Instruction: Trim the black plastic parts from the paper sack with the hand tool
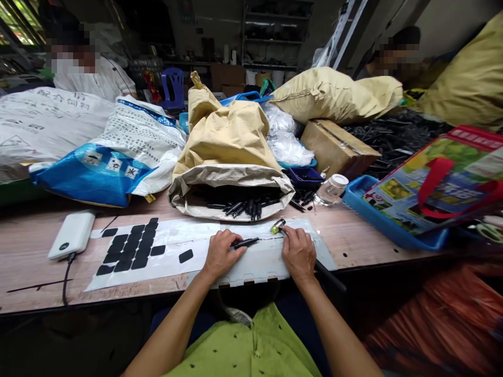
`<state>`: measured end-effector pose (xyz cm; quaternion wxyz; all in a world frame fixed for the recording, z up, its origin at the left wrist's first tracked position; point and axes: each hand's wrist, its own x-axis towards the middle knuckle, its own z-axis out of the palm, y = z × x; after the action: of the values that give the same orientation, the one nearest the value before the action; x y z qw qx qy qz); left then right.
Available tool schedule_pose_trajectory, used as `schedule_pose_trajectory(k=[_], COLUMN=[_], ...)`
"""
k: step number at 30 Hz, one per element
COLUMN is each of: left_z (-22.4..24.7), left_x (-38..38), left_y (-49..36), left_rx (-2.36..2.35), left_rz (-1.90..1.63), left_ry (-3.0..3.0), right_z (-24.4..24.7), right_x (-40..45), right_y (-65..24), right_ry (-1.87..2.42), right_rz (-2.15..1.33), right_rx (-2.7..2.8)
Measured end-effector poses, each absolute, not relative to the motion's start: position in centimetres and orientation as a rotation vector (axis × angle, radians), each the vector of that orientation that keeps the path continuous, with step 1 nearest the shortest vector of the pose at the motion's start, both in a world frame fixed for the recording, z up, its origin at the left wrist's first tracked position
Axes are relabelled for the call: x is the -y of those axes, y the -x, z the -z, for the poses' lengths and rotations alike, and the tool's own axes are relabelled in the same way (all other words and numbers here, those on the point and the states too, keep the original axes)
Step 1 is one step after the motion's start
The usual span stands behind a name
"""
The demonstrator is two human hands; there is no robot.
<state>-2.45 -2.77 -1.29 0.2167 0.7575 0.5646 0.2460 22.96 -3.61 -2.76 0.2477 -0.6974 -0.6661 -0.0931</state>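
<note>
My left hand [223, 253] is closed on a black pen-shaped piece [247, 242], which lies level just over the pale board [259, 262]. In my right hand [299, 253] is a small hammer [278, 226] with a silver and yellow-green head. Its black handle [332, 276] sticks out below my fist past the table edge. The hammer head is a little up and to the right of the piece, apart from it. Behind both hands, a beige sack [231, 173] lies with its mouth towards me, and several similar black pieces [251, 208] rest inside the opening.
Black rounded patches [131, 246] lie on a white sheet [168, 268] at left, beside a white power bank [73, 234] with a cable. A clear cup [332, 188], blue tray [361, 204] and colourful bag [440, 183] stand right. Two people [92, 78] sit across the table.
</note>
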Motion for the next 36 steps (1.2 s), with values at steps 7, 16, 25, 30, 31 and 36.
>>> schedule_pose_trajectory(k=[7,16,25,30,31,36], left_z=[2.0,2.0,1.4,1.6,1.6,1.8], left_x=[2.2,2.0,2.0,1.9,1.9,2.0], left_y=[2.7,2.6,2.4,2.4,2.4,2.4], left_rx=[-1.549,-1.552,-1.588,-1.576,-1.573,-1.583], left_rz=[-0.693,-0.746,-0.754,-0.767,-0.77,-0.786], left_ry=[-2.011,-1.892,-1.87,-1.839,-1.837,-1.843], right_z=[0.5,-1.4,-1.8,-2.2,-2.3,-2.2], right_x=[3.8,6.7,7.5,7.1,7.1,7.6], right_y=[-22.1,-16.2,-14.7,-15.4,-15.5,-15.8], right_ry=[1.681,1.383,1.461,1.521,1.518,1.541], right_rz=[-0.068,-0.445,-0.299,-0.232,-0.218,-0.238], right_rx=[1.714,1.79,1.984,1.933,1.916,1.93])
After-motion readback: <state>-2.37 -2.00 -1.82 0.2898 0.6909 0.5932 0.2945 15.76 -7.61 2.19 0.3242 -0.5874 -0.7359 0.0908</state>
